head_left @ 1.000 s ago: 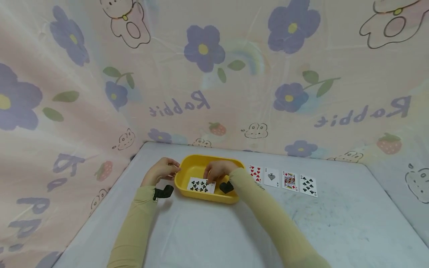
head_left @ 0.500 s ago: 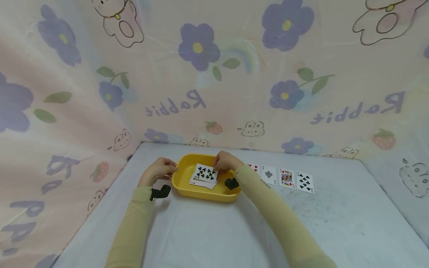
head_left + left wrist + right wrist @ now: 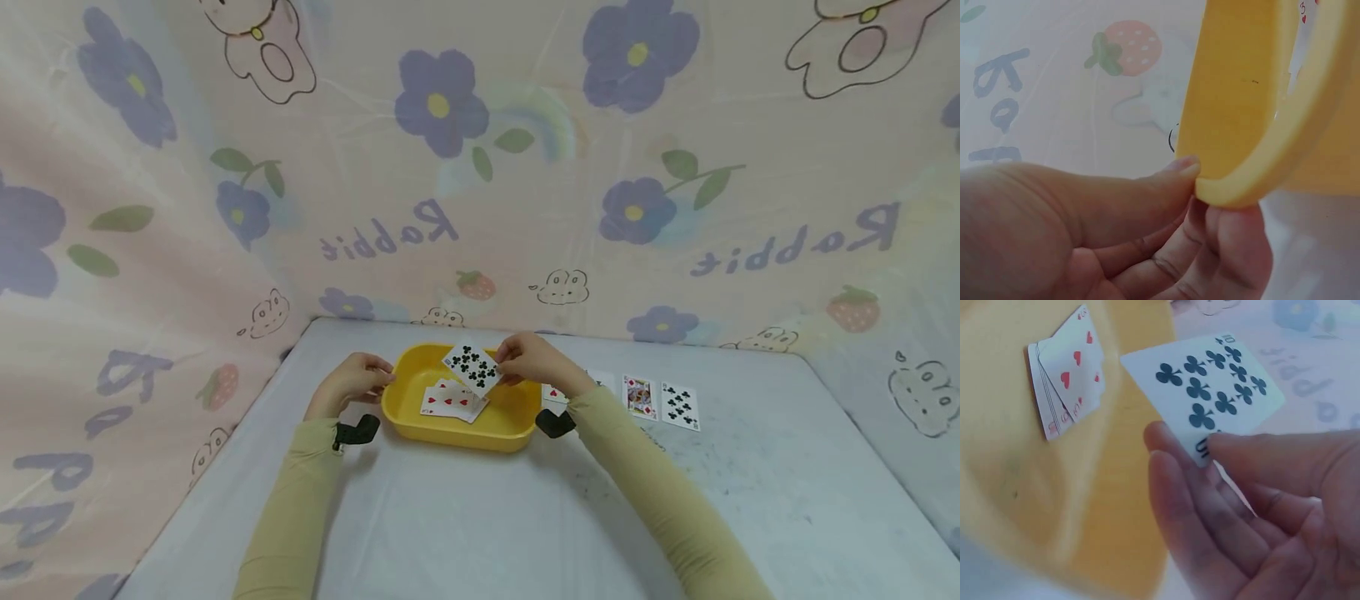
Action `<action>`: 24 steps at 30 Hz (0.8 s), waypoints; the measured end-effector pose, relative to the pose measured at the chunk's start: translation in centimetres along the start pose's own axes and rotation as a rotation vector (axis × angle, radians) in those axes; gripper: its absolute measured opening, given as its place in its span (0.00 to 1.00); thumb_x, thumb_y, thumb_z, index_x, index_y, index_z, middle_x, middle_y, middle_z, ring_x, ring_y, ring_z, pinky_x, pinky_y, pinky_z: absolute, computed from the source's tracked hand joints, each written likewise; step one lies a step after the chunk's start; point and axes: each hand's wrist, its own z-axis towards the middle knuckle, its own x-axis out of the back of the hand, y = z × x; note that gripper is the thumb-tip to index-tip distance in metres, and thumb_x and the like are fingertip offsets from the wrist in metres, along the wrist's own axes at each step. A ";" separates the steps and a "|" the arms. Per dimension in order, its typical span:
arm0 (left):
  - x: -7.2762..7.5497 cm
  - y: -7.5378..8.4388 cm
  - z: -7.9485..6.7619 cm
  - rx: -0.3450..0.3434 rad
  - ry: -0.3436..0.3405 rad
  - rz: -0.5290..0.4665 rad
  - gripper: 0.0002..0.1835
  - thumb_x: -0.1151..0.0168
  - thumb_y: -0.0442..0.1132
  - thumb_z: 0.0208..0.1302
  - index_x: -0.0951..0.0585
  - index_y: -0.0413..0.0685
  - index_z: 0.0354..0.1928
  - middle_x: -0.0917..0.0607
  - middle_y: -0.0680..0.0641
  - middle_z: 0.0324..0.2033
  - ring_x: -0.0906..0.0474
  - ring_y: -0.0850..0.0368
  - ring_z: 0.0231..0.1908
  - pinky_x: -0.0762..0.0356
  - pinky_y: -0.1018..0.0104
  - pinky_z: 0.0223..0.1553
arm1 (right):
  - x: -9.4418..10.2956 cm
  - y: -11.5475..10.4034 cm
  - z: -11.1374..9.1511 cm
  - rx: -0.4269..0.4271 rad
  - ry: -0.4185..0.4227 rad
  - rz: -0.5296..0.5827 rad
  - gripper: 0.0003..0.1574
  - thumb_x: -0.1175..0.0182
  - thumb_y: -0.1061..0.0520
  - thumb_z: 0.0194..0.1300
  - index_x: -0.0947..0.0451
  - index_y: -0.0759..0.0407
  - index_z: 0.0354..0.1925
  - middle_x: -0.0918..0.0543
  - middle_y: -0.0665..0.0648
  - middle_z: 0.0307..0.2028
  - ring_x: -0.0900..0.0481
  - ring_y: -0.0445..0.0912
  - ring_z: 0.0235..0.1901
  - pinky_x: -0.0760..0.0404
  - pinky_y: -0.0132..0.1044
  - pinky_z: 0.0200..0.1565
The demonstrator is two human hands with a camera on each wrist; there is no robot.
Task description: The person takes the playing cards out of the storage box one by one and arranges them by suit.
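My right hand (image 3: 534, 360) pinches a ten of clubs playing card (image 3: 472, 369) by one corner, tilted above the yellow plastic basin (image 3: 457, 438). In the right wrist view, the thumb lies over that corner of the card (image 3: 1210, 384) with fingers behind it. At the basin's left end my left hand (image 3: 355, 383) grips the rim. The left wrist view has thumb and fingers pinching the yellow rim (image 3: 1229, 190). Inside the basin lies a small overlapping pile of cards (image 3: 447, 401), a heart card on top.
Right of the basin, face-up cards lie in a row on the white-covered table (image 3: 450, 517). A king of diamonds (image 3: 639, 397) and a clubs card (image 3: 680, 406) show fully; a heart card (image 3: 553, 394) and another are partly behind the right arm. A patterned curtain (image 3: 525, 208) hangs behind.
My right hand has lifted the ten of clubs off the pile, up and to the right, uncovering a heart card. The left hand stays on the basin rim.
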 end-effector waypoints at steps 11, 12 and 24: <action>-0.1 0.1 0.0 0.003 0.004 0.018 0.16 0.43 0.36 0.69 0.26 0.33 0.53 0.20 0.36 0.42 0.22 0.52 0.32 0.18 0.63 0.34 | 2.9 3.1 -6.2 0.082 0.175 0.038 0.09 0.39 0.63 0.63 0.24 0.69 0.41 0.20 0.61 0.34 0.17 0.57 0.38 0.17 0.46 0.41; -0.1 0.1 0.1 0.002 0.003 0.018 0.16 0.43 0.36 0.69 0.26 0.33 0.53 0.20 0.36 0.42 0.22 0.52 0.32 0.18 0.63 0.34 | 3.3 3.7 -6.8 0.073 0.188 0.036 0.10 0.38 0.62 0.63 0.24 0.68 0.41 0.20 0.61 0.34 0.18 0.57 0.38 0.18 0.46 0.41; -0.2 -0.1 0.0 0.006 0.008 0.012 0.16 0.42 0.36 0.69 0.26 0.34 0.53 0.19 0.36 0.41 0.22 0.51 0.32 0.18 0.64 0.33 | 8.0 9.9 -14.3 -0.061 0.290 0.058 0.19 0.38 0.56 0.65 0.26 0.71 0.47 0.17 0.64 0.38 0.19 0.56 0.40 0.19 0.47 0.42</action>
